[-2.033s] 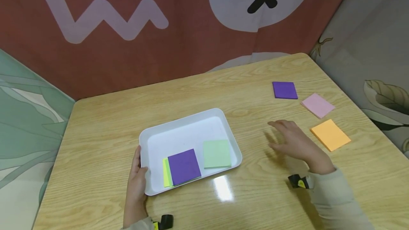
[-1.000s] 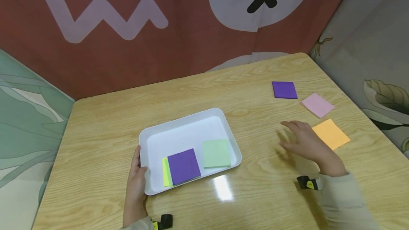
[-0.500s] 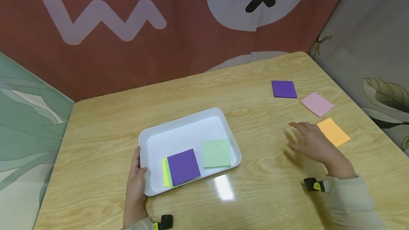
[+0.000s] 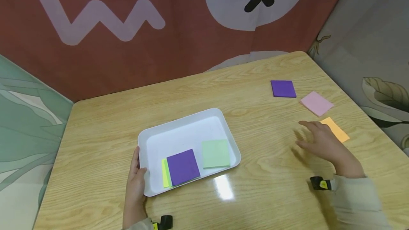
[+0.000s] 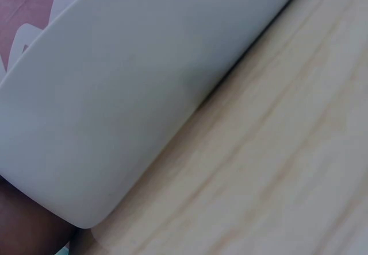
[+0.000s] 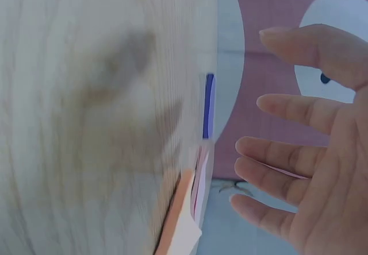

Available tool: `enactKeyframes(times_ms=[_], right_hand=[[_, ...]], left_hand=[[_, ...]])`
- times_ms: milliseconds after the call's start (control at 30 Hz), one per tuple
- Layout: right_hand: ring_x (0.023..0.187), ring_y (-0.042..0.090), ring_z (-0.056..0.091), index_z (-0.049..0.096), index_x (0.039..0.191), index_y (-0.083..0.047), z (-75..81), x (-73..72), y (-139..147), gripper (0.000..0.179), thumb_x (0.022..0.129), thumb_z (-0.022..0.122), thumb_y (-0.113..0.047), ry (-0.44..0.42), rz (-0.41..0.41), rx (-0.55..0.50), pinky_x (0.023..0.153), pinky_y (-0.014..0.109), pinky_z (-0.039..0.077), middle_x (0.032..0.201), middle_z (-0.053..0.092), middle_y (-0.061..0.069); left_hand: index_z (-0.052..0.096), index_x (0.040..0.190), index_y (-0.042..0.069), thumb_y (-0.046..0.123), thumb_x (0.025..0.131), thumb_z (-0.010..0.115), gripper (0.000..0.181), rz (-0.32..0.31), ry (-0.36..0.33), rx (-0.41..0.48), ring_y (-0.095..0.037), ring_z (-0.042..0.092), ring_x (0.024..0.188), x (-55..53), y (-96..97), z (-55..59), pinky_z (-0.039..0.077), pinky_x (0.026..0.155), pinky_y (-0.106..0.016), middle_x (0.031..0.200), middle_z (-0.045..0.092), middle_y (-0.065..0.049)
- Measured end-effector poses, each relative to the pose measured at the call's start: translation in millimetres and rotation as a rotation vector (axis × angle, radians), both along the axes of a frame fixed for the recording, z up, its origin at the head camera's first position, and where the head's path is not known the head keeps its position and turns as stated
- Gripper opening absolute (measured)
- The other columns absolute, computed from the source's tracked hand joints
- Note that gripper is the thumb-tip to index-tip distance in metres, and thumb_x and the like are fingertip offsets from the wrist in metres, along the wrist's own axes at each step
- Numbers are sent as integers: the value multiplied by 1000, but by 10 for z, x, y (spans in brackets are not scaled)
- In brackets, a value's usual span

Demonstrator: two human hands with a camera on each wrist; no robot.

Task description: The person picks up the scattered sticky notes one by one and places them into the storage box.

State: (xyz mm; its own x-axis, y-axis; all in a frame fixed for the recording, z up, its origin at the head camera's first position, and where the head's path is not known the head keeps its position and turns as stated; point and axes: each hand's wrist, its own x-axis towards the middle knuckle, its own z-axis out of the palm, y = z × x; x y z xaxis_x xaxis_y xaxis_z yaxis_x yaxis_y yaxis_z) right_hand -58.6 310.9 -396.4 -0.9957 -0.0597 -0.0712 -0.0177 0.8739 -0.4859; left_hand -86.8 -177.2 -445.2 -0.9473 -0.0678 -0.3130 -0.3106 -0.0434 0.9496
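My left hand (image 4: 135, 184) grips the left end of a white tray (image 4: 182, 135), thumb at its rim. In the left wrist view the tray's outer wall (image 5: 132, 94) fills much of the frame. Inside the tray, a purple sticky note pad (image 4: 183, 167) overlaps a yellow pad (image 4: 165, 175) and a green one. A pale green pad (image 4: 216, 153) lies to their right. My right hand (image 4: 327, 146) hovers over the table with fingers spread, holding nothing. It partly hides an orange sticky note pad (image 4: 336, 130); the right wrist view shows that pad's edge (image 6: 177, 215).
A pink pad (image 4: 316, 103) and another purple pad (image 4: 283, 88) lie farther back on the right of the wooden table (image 4: 105, 127). Red patterned cloth (image 4: 179, 45) hangs behind the table, with more cloth along both sides.
My right hand has moved steadily rightward, covering more of the orange pad. My left hand, the tray and the pads have stayed where they were.
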Motion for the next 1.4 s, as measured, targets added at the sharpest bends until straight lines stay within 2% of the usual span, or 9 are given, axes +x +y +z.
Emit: enactKeyframes(times_ms=[133,233,433,767,1000,1233,1400], right_hand=[[102,55,24,32,124,11,19,22,68,67,78,61,-26,-25,-33,-2,76,61,24,117,31,38],[104,55,22,30,126,11,19,35,104,69,79,60,-30,-58,-46,-5,77,62,23,119,28,37],[103,54,24,33,122,13,-8,42,185,64,79,60,-25,-9,-44,1,79,60,20,115,33,37],[100,57,23,36,118,13,-50,74,299,59,78,61,-22,-3,-79,4,78,61,20,112,34,39],[99,59,22,34,119,14,-65,108,403,62,79,60,-26,-57,-104,11,77,62,22,112,31,41],[100,58,22,31,120,16,-99,121,510,66,79,60,-27,-94,-110,15,77,62,22,113,30,43],[100,58,23,30,120,17,-137,90,548,66,79,60,-25,-118,-105,-5,77,61,23,114,30,43]], left_hand=[[11,137,36,-6,82,19,70,1,8,8,-7,7,126,-1,-2,0,15,100,-30,143,-1,11],[11,137,36,-6,82,19,70,3,8,16,-7,7,126,-3,-4,-4,15,100,-30,143,-1,11],[11,138,35,-6,82,19,70,-2,17,33,-8,8,126,-4,4,-9,21,96,-25,143,-1,10],[12,138,33,-7,82,20,69,-5,30,12,-7,7,126,-7,-4,-10,14,100,-29,143,0,10],[11,138,33,-7,82,19,69,-11,27,1,-7,5,126,-9,12,3,13,100,-31,143,-1,9],[10,138,34,-7,82,18,70,-23,40,7,-8,7,126,-26,40,-9,16,100,-30,143,-1,9],[9,138,32,-8,82,18,69,-17,53,0,-9,8,125,-5,5,-45,19,96,-24,143,0,7]])
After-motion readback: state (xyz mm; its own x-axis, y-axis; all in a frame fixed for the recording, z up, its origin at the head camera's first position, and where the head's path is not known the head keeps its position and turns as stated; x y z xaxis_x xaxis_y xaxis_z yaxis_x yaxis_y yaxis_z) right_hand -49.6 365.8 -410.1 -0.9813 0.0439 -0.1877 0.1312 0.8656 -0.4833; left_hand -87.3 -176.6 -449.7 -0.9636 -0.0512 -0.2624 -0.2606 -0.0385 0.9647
